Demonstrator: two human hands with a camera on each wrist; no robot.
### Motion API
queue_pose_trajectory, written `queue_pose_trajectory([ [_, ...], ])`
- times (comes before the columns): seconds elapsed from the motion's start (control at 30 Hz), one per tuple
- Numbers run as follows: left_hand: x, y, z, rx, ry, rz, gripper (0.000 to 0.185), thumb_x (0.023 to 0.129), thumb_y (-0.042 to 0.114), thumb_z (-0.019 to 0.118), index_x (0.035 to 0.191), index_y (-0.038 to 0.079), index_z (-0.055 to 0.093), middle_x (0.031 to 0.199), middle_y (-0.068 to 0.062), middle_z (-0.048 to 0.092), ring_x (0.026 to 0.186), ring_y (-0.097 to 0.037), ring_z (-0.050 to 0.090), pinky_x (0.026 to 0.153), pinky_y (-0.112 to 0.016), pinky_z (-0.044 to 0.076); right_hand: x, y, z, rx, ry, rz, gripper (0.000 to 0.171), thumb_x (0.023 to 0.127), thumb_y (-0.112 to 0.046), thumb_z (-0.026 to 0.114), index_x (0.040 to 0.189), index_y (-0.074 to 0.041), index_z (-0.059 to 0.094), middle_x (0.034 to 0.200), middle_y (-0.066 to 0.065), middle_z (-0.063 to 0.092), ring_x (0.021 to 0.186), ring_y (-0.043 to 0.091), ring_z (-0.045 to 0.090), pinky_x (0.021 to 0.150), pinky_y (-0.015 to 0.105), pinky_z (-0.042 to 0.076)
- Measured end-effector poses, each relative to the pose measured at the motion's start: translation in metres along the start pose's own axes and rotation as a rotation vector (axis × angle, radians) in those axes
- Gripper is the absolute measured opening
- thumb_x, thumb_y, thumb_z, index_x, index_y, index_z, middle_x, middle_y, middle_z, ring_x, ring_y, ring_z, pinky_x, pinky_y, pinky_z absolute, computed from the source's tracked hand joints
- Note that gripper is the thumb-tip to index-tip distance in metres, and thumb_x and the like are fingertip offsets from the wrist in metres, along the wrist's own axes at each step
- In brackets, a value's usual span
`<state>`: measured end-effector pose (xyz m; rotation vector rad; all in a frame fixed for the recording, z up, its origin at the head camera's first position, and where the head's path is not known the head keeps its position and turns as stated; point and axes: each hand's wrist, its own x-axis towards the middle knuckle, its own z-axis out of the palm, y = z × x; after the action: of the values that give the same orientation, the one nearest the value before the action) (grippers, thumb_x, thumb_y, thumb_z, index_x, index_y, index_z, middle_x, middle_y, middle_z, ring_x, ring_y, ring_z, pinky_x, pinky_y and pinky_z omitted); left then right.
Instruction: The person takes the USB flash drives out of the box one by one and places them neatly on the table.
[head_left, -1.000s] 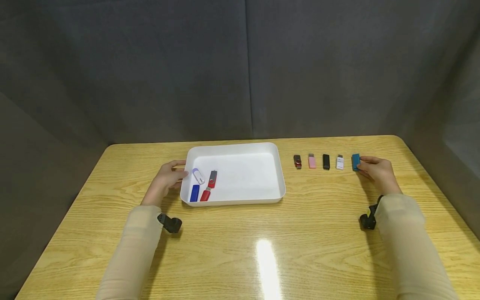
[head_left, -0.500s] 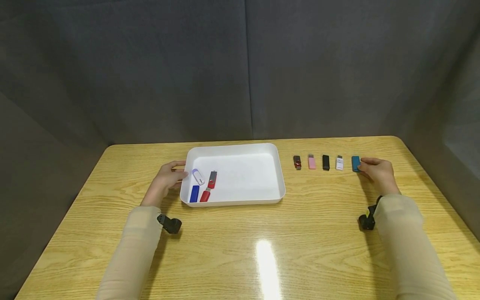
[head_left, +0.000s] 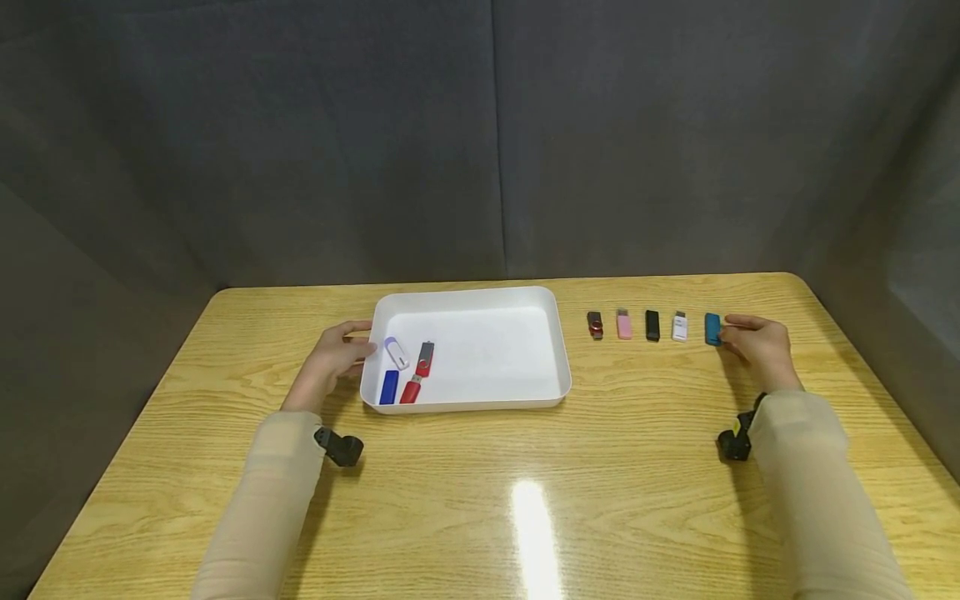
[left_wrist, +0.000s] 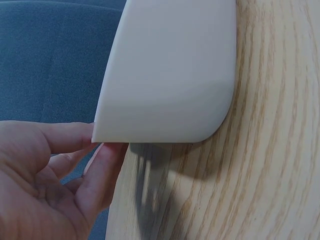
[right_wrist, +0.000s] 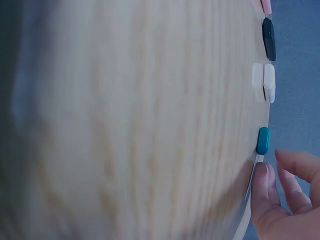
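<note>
A row of five USB sticks lies on the wooden table right of a white tray [head_left: 561, 358]. My right hand [head_left: 757, 343] rests at the right end of the row. Its loosely bent fingertips [right_wrist: 260, 172] sit right beside the teal stick [head_left: 712, 329] [right_wrist: 263, 141] and do not grip it. The white stick [head_left: 679, 326] [right_wrist: 264, 82], black stick [head_left: 652, 325] [right_wrist: 269, 39], pink stick [head_left: 624, 324] and red-black stick [head_left: 595, 324] follow to the left. My left hand [head_left: 333, 358] [left_wrist: 55, 180] rests its fingertips against the tray's [left_wrist: 170, 75] left wall.
Inside the tray's left end lie a white-purple stick [head_left: 396, 352], a blue stick [head_left: 389, 387], a red stick [head_left: 410, 389] and a red swivel stick [head_left: 426, 358]. Grey fabric walls stand close behind and beside the table. The table edge runs just behind the row.
My right fingers have drawn slightly to the right, off the teal stick's edge. The stick stays on the table. The left hand and tray have not moved.
</note>
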<state>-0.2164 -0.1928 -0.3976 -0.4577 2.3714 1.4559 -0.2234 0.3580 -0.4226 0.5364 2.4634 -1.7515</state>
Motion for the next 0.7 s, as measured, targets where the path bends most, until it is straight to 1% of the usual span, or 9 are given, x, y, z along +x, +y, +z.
queue_pose_trajectory([
  [0.13,0.0,0.0,0.0,-0.006,-0.004,0.002,0.053,0.098,0.009,0.047,0.148,0.006,0.031,0.144,-0.025,0.043,0.129,-0.038,0.049,0.105,-0.045,0.045,-0.002,-0.004,0.002,0.137,0.035,0.015,0.022,0.092,-0.006,0.052,0.115,-0.008,0.054,0.076,-0.02,0.054,0.069,-0.006,0.054,0.064,0.008,0.05],
  [0.23,0.0,0.0,0.0,-0.009,-0.01,0.008,0.053,0.098,0.009,0.047,0.149,0.006,0.03,0.144,-0.025,0.043,0.129,-0.038,0.049,0.105,-0.045,0.046,-0.002,-0.01,0.006,0.179,0.06,0.012,0.016,0.092,-0.006,0.052,0.104,-0.016,0.056,0.076,-0.019,0.054,0.068,-0.006,0.055,0.063,0.007,0.05],
  [0.27,0.0,0.0,0.0,-0.012,-0.01,0.007,0.053,0.098,0.009,0.047,0.148,0.006,0.03,0.144,-0.025,0.043,0.129,-0.038,0.049,0.105,-0.045,0.046,-0.002,-0.012,0.007,0.166,0.062,0.003,0.016,0.092,-0.007,0.051,0.104,-0.017,0.055,0.076,-0.02,0.054,0.069,-0.007,0.055,0.064,0.006,0.049],
  [0.33,0.001,0.0,0.0,-0.014,-0.008,0.004,0.052,0.099,0.009,0.047,0.148,0.006,0.031,0.144,-0.025,0.043,0.129,-0.038,0.049,0.105,-0.045,0.046,-0.002,-0.018,0.011,0.099,0.06,-0.024,0.015,0.094,-0.01,0.051,0.103,-0.022,0.054,0.076,-0.022,0.053,0.07,-0.009,0.055,0.066,0.005,0.049],
  [0.43,0.002,0.0,0.0,-0.015,0.0,-0.002,0.052,0.099,0.008,0.047,0.148,0.007,0.031,0.144,-0.024,0.043,0.129,-0.037,0.049,0.104,-0.044,0.046,-0.003,-0.028,0.02,0.057,0.025,-0.053,0.018,0.095,-0.014,0.051,0.113,-0.019,0.053,0.08,-0.023,0.054,0.072,-0.01,0.057,0.07,0.005,0.05],
  [0.47,0.002,0.0,0.0,-0.015,0.003,-0.005,0.052,0.099,0.008,0.047,0.148,0.007,0.032,0.144,-0.024,0.044,0.129,-0.037,0.049,0.104,-0.044,0.047,-0.004,-0.031,0.024,0.033,0.003,-0.063,0.023,0.096,-0.015,0.05,0.119,-0.017,0.052,0.082,-0.023,0.053,0.073,-0.011,0.057,0.072,0.006,0.05],
  [0.57,0.003,0.0,0.001,-0.018,0.006,-0.007,0.051,0.098,0.007,0.047,0.148,0.007,0.033,0.144,-0.023,0.044,0.128,-0.036,0.05,0.104,-0.043,0.047,-0.007,-0.043,0.037,0.022,-0.046,-0.082,0.037,0.097,-0.016,0.049,0.132,-0.006,0.046,0.083,-0.023,0.054,0.076,-0.011,0.057,0.075,0.008,0.05],
  [0.67,0.003,0.001,0.001,-0.019,0.004,-0.005,0.052,0.098,0.007,0.048,0.147,0.007,0.033,0.145,-0.023,0.044,0.128,-0.036,0.05,0.104,-0.043,0.047,-0.009,-0.054,0.052,0.017,-0.087,-0.101,0.045,0.097,-0.014,0.049,0.138,0.003,0.04,0.084,-0.022,0.054,0.078,-0.01,0.056,0.077,0.008,0.051],
  [0.7,0.003,0.001,0.002,-0.022,0.002,-0.005,0.052,0.098,0.007,0.048,0.147,0.006,0.033,0.144,-0.023,0.044,0.128,-0.036,0.05,0.104,-0.043,0.047,-0.01,-0.057,0.057,0.015,-0.101,-0.105,0.046,0.098,-0.013,0.049,0.139,0.004,0.04,0.085,-0.021,0.054,0.079,-0.009,0.056,0.078,0.009,0.051],
])
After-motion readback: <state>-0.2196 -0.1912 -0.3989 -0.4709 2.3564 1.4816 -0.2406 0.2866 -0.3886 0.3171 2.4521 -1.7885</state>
